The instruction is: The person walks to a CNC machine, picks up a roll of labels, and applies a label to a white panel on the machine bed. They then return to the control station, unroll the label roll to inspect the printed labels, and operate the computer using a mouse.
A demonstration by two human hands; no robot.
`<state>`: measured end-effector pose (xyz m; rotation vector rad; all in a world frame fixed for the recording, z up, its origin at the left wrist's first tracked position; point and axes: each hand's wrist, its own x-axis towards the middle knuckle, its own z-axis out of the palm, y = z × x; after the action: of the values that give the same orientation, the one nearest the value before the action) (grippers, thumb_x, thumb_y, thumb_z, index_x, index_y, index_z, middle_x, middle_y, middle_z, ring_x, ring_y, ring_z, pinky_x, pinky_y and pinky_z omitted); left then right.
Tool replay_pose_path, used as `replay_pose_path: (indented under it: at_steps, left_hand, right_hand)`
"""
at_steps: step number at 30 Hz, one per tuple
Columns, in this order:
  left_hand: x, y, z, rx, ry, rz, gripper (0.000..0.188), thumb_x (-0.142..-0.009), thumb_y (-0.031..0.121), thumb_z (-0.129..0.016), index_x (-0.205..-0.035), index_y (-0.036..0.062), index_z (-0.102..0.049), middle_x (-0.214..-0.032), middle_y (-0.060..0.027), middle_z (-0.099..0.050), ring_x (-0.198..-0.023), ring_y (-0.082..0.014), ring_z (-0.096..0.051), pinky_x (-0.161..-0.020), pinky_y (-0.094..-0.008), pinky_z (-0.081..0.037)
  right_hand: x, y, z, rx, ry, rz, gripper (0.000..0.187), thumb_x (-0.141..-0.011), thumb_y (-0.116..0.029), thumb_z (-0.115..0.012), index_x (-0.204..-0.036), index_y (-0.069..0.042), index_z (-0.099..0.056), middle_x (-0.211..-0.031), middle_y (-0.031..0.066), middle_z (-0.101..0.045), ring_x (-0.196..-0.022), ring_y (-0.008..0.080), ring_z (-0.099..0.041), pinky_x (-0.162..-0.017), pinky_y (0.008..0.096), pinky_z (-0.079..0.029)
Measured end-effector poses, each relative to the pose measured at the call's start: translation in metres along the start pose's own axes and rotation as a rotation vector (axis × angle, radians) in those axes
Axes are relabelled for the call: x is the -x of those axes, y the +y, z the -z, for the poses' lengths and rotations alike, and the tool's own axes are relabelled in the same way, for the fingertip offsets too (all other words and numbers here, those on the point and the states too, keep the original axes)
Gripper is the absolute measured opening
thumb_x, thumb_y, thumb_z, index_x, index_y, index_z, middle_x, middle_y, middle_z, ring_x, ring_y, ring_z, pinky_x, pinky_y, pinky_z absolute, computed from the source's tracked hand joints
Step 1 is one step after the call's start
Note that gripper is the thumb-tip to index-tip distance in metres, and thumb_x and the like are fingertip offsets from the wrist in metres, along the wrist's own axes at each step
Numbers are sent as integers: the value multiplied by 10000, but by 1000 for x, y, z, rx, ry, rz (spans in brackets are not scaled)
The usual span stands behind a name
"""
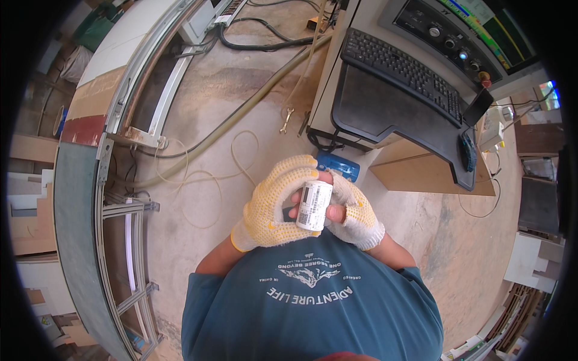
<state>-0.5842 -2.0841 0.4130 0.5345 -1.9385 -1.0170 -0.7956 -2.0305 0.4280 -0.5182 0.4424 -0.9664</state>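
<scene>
Both gloved hands, left hand (274,207) & right hand (355,213), grip white bottle (314,206)

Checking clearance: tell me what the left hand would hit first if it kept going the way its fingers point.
The left hand points right, across the white bottle it grips. Beyond that, probably the right hand.

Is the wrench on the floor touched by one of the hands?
No. The wrench lies on the concrete floor, apart from both gloved hands, which hold a small white bottle.
</scene>
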Motion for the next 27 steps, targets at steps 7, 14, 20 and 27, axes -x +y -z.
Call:
replay_pose_path:
  at_steps: [7,14,20,27]
  left_hand:
    - [-5,0,0,-6,5,12,773,-722,241,-960,-1409,84,-641,-1431,-178,-647,-1369,-426,-588,-1151,-513,-465]
    - [-7,0,2,-37,-39,3,782,-722,240,-952,-1419,86,-631,-1456,-197,-624,-1380,-430,-579,-1160,-516,-460]
    - [-2,-5,3,-51,-103,42,811,-738,259,-946,-1452,88,-601,-1511,-204,-585,-1408,-441,-554,-1178,-525,-442]
    - [4,-12,-2,33,-118,138,831,-743,258,-944,-1470,81,-582,-1523,-212,-575,-1415,-451,-545,-1183,-525,-438]
  right_hand:
    - [-3,1,4,66,6,24,902,-891,-323,-888,-1579,18,-414,-1373,150,-630,-1254,297,-668,-1102,444,-530]
    - [-3,-3,3,19,-24,4,918,-887,-341,-891,-1580,21,-411,-1357,150,-636,-1247,288,-671,-1098,437,-530]
    - [-6,-3,9,-51,-71,-21,898,-893,-345,-883,-1572,11,-414,-1388,178,-632,-1258,314,-675,-1100,455,-540]
    - [-6,-1,11,-110,-67,-41,860,-872,-351,-893,-1531,0,-466,-1367,194,-650,-1234,339,-692,-1076,460,-563]
